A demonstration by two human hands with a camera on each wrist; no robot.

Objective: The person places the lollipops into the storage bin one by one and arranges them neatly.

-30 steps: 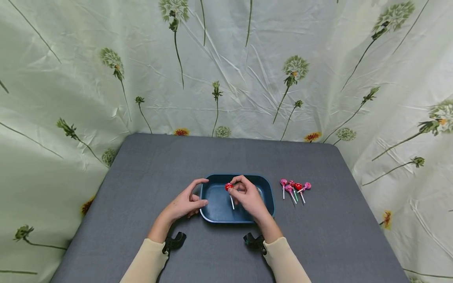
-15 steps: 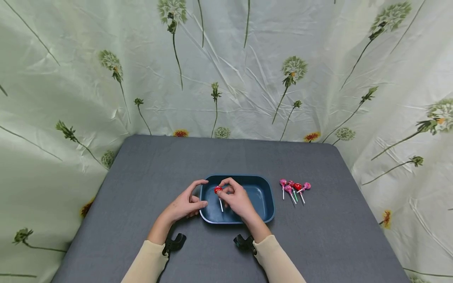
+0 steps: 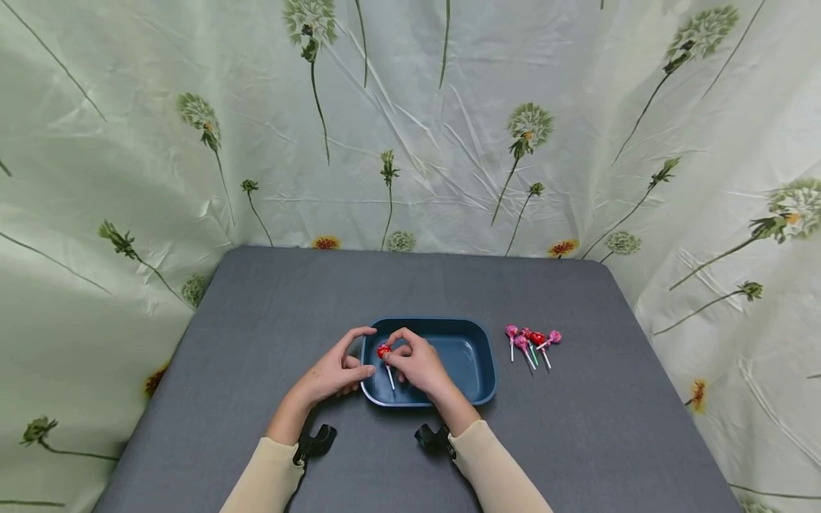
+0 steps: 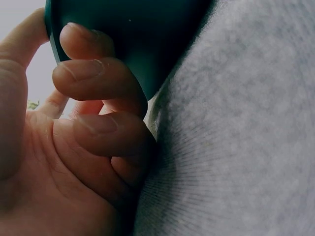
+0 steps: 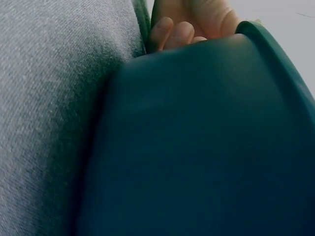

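My right hand (image 3: 413, 363) reaches in over a blue rectangular tray (image 3: 465, 360) and pinches a lollipop (image 3: 384, 351) between thumb and index finger. Its red wrapped head points away from me and its white stick slants down towards the near side of the tray. At the tray's left end, my left hand (image 3: 330, 367) holds the rim, thumb on the edge and index finger stretched to the far corner. Its other fingers (image 4: 93, 81) curl against the outer wall in the left wrist view. The right wrist view shows mostly the tray's outer wall (image 5: 197, 128).
Several lollipops (image 3: 522, 343) with pink and red wrappers lie in a loose bunch on the grey table (image 3: 577, 427), right of the tray. A floral curtain (image 3: 449, 142) hangs behind the table and along both sides.
My right hand has carried the red lollipop leftward and slightly nearer me, from the tray's middle to its left part. The left hand stays at the tray's left end.
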